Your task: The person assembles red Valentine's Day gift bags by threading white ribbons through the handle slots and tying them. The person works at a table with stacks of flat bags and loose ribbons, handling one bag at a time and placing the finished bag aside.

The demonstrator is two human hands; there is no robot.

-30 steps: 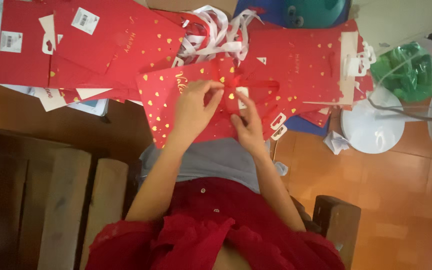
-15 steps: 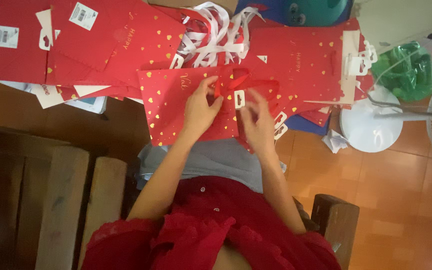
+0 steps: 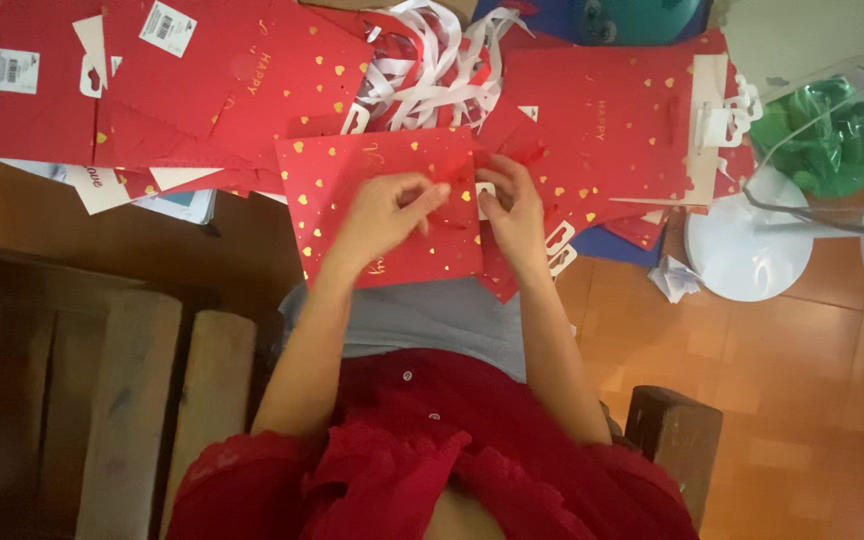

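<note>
A flat red paper gift bag [image 3: 352,190] with small gold hearts lies on my lap. My left hand [image 3: 382,210] rests on it and pinches its right edge near the middle. My right hand [image 3: 514,205] grips the same edge from the other side, fingers around a small white tag [image 3: 485,193]. A red ribbon piece [image 3: 457,185] shows between the two hands.
More flat red bags [image 3: 222,80] are piled at the top left and another stack [image 3: 612,130] at the top right. A tangle of white ribbon handles [image 3: 432,60] lies between them. A white fan base [image 3: 747,250] and green bag [image 3: 822,135] stand right. Wooden bench slats [image 3: 152,400] lie left.
The red bag has turned and slid left so its face lies flat under my left hand. Both hands have closed in together on its right edge.
</note>
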